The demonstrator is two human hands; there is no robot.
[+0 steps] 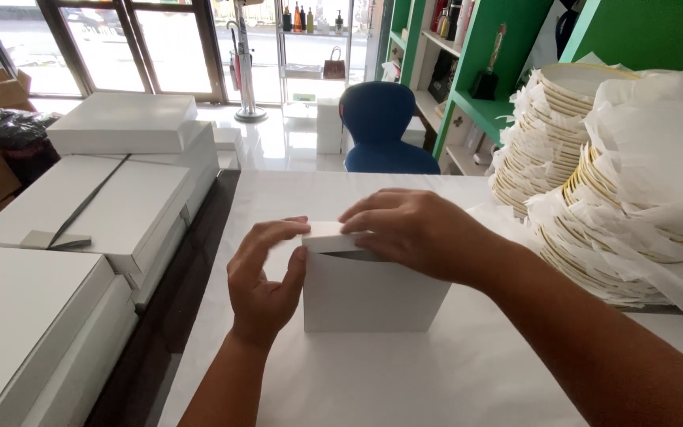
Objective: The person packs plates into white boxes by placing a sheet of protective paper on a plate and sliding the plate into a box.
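A small white cardboard box stands upright on the white table, its top flap partly folded down. My left hand grips the box's left edge, thumb on the side and fingers curled over the top corner. Resting on top of the box, my right hand presses the flap down with the palm and fingers spread flat.
Stacks of gold-rimmed plates wrapped in white paper fill the right side of the table. Large flat white boxes are piled at the left. A blue chair stands behind the table, with green shelves and glass doors beyond.
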